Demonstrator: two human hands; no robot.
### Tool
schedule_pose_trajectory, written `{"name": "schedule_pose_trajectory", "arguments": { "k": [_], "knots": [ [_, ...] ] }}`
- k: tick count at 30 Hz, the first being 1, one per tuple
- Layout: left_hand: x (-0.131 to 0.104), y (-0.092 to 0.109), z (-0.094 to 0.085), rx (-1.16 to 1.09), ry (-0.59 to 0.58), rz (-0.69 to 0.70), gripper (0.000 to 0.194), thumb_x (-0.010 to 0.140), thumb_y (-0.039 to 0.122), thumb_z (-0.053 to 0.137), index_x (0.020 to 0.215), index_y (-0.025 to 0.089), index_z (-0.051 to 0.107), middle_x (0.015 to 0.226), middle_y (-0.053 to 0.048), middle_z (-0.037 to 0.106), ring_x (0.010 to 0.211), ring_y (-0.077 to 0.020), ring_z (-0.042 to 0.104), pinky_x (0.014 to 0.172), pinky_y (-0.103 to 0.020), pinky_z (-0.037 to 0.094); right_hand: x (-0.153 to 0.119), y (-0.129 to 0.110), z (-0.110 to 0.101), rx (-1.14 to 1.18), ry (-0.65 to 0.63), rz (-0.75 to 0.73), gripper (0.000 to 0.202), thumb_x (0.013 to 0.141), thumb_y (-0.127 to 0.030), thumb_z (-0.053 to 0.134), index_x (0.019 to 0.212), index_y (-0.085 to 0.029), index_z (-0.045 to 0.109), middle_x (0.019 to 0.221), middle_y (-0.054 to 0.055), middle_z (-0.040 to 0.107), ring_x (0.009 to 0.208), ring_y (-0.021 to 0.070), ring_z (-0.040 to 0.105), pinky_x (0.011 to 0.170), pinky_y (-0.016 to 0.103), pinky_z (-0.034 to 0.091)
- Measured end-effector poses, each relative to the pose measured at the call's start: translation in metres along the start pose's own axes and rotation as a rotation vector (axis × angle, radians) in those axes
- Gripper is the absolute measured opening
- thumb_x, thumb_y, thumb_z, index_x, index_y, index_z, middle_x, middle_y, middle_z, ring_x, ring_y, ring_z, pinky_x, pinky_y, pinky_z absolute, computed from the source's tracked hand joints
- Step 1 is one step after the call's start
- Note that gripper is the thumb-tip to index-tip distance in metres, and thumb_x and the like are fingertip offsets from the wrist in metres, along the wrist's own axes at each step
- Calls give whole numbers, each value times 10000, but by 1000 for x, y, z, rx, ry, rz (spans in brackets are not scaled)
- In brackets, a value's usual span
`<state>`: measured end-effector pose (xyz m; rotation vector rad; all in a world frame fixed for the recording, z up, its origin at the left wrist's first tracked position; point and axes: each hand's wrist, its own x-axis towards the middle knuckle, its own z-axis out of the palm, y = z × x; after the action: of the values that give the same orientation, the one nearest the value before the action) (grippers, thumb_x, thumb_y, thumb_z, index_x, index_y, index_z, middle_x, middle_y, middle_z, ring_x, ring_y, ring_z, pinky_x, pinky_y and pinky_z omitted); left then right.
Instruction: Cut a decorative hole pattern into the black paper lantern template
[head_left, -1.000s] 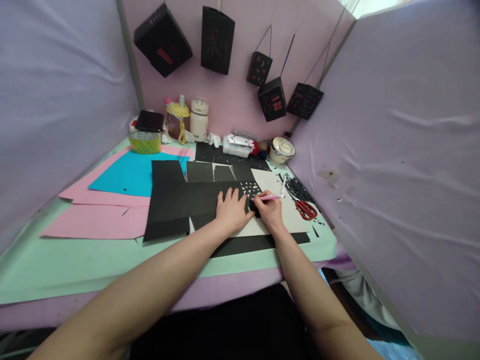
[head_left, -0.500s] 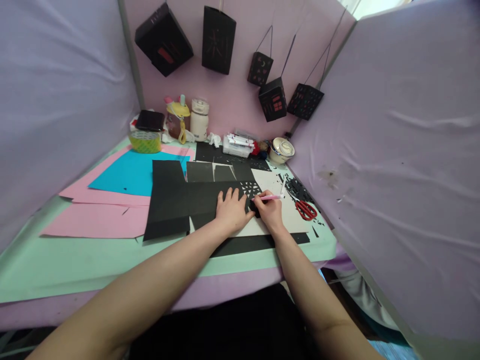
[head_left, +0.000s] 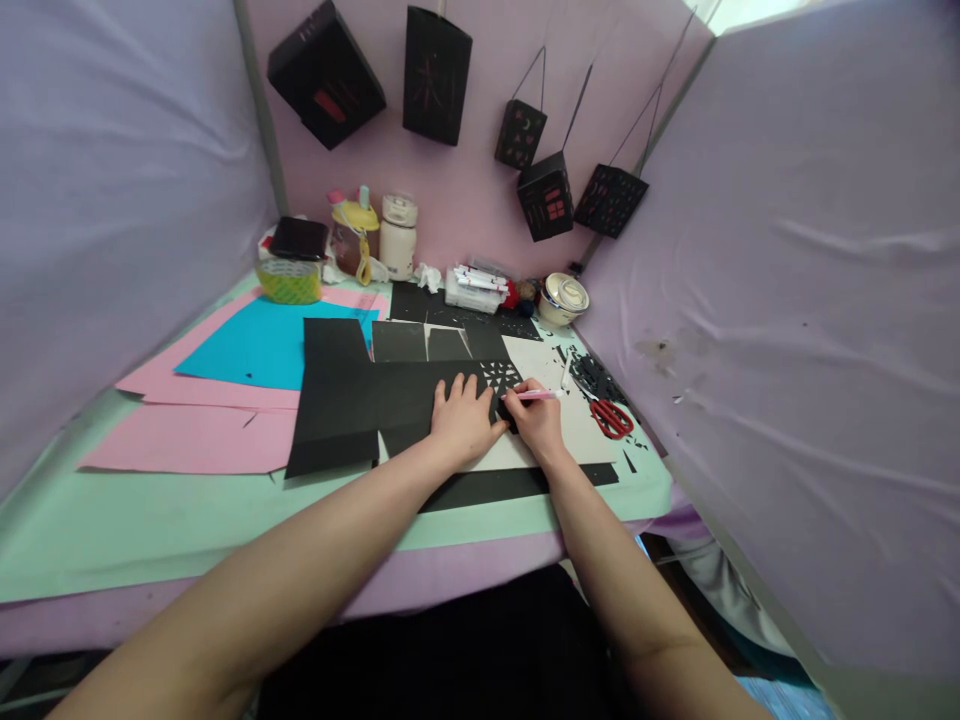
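My left hand [head_left: 465, 422] lies flat with fingers spread on a black card sheet [head_left: 337, 400] cut with flaps and slits. Close to its right, my right hand [head_left: 535, 425] is closed in a pen grip round a slim pink craft knife [head_left: 543, 395]. The knife's tip is down at the card's right end, hidden by the fingers. Just beyond the fingertips, a patch of small triangular cutouts [head_left: 501, 373] shows white through the card. Under the card lies a white board [head_left: 589, 435].
Red-handled scissors [head_left: 611, 419] and black scraps [head_left: 592, 375] lie on the right. Pink sheets [head_left: 187, 438] and a blue sheet [head_left: 240, 345] lie left. At the back stand a tape roll [head_left: 289, 283], a cream bottle [head_left: 398, 240], a pen box [head_left: 476, 290] and a bowl [head_left: 562, 300]. Black paper lanterns [head_left: 437, 75] hang above.
The right hand and the knife have shifted very slightly. The left hand stays pressed on the black card, and the rest looks the same apart from a small camera tilt.
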<state>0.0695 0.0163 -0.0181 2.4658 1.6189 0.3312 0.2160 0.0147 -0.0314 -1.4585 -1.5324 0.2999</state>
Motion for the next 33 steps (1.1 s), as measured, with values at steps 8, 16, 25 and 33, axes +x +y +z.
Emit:
{"name": "schedule_pose_trajectory", "arguments": {
  "k": [8,16,25,33],
  "knots": [
    [0,1,-1,-11,-4,7,669,884,609,404,1407,196,461,1547,-147,323,1440,-338,206,1143,-561,117,0,2,1,17,-44,-9,201,801,-361,553,673,-207,546,627,-8,593,594,144,520,588,263,380],
    [-1,0,-1,-20,0,9,690,881,641,391,1398,191,477,1538,-154,338,1438,-335,217,1144,-555,126,2,3,-5,151,-99,92,147,775,-345,574,731,-205,583,699,3,627,669,166,567,642,282,427],
    [0,0,-1,-5,3,5,691,881,648,383,1401,203,478,1537,-150,343,1439,-324,222,1143,-552,136,2,7,-3,199,-103,94,157,778,-358,576,729,-209,582,696,6,631,652,165,565,620,283,431],
    [0,-1,-1,1,3,9,696,885,667,345,1396,214,477,1537,-146,344,1437,-322,225,1140,-560,135,1,7,-2,212,-107,116,159,768,-363,579,733,-208,585,676,0,632,616,156,555,592,273,431]
  ]
}}
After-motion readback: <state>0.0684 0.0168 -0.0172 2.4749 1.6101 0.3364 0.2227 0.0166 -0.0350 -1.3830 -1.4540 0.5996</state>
